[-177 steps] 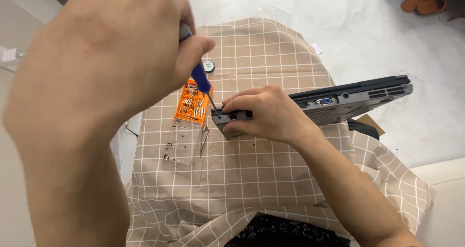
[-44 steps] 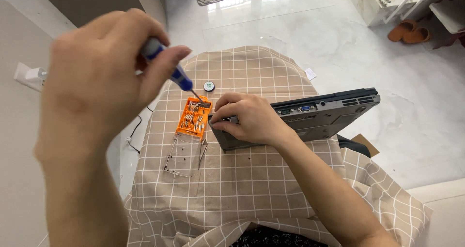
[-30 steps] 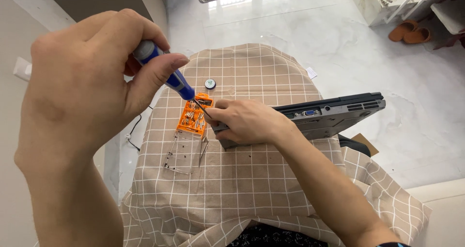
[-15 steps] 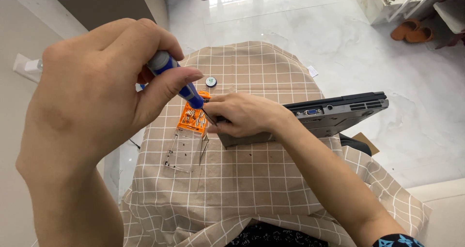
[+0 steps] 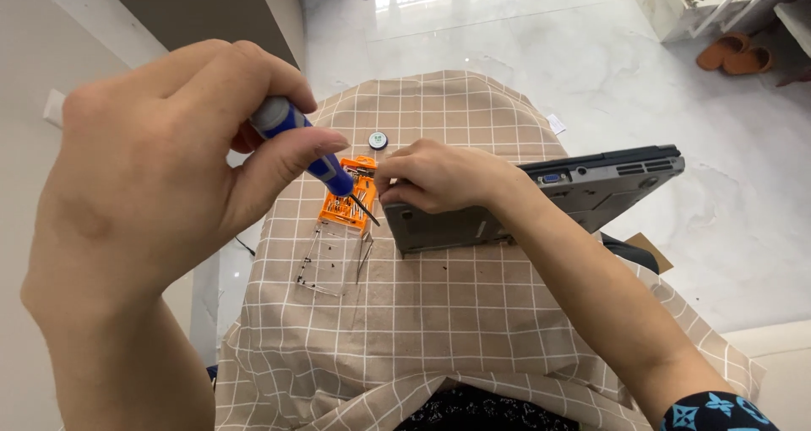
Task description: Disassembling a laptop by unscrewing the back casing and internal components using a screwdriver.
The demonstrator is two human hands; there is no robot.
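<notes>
The bench [image 5: 473, 330] took up most of the view, draped in a tan checked cloth, with pale marble floor [image 5: 507, 51] beyond it. On the cloth sat a grey laptop [image 5: 583, 194], closed and flipped so its underside faced up, far end hanging past the bench edge. Looked like a stiff, fairly heavy slab, probably slidey on that cloth, so pinning it down at the corner made sense.

The left hand [image 5: 169, 169] loomed close to the camera, clenched around a blue-handled screwdriver [image 5: 308, 148], pinched between thumb and fingers with the thin shaft pointing down toward the laptop's near corner. Light tool, skinny tip, likely to slip off a tiny screw head if tilted. The right hand [image 5: 439, 173] rested on that same corner, fingers curled down at the edge; couldn't tell if it was pinching a screw or just bracing.

Just beside the corner lay an orange bit holder [image 5: 348, 199], and in front of it a clear plastic lid [image 5: 334, 258]. A small round dark cap-like thing [image 5: 378, 140] sat behind. A few tiny black screws [image 5: 448, 266] were scattered on the cloth, easy to lose.
</notes>
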